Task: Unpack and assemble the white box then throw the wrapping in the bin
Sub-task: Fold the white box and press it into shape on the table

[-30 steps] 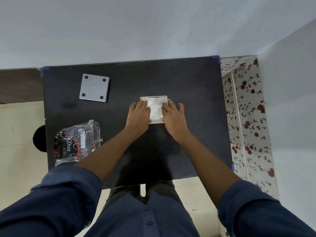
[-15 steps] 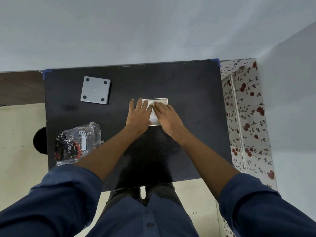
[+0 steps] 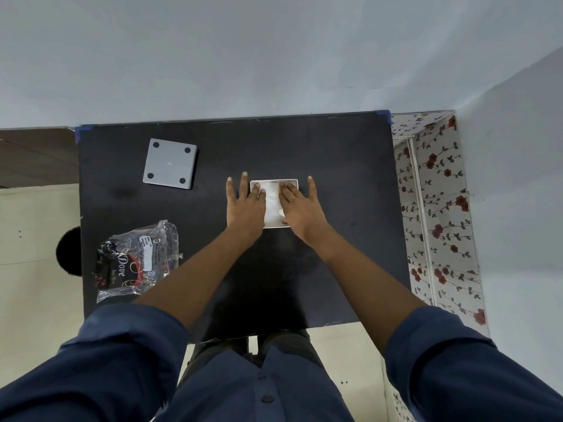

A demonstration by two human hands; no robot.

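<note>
A flat white box [image 3: 273, 205] lies in the middle of the black table [image 3: 335, 166]. Something white and wrinkled, paper or film, covers its top. My left hand [image 3: 245, 205] rests flat on the box's left edge, fingers spread and pointing away from me. My right hand [image 3: 300, 208] lies flat over its right half, fingers spread. Neither hand grips the box. Towards the back left lies a grey square piece [image 3: 170, 163] with a dark dot at each corner, perhaps the box's other part.
A crumpled clear plastic bag [image 3: 137, 260] with a dark "Dove" pack inside lies at the table's front left. A round black object [image 3: 69, 250] shows on the floor past the table's left edge. Flowered wall covering [image 3: 438, 214] runs along the right side.
Both hands slid outwards across the top of the white box, from close together over its middle to flat and spread at its two sides. The box stayed in place.
</note>
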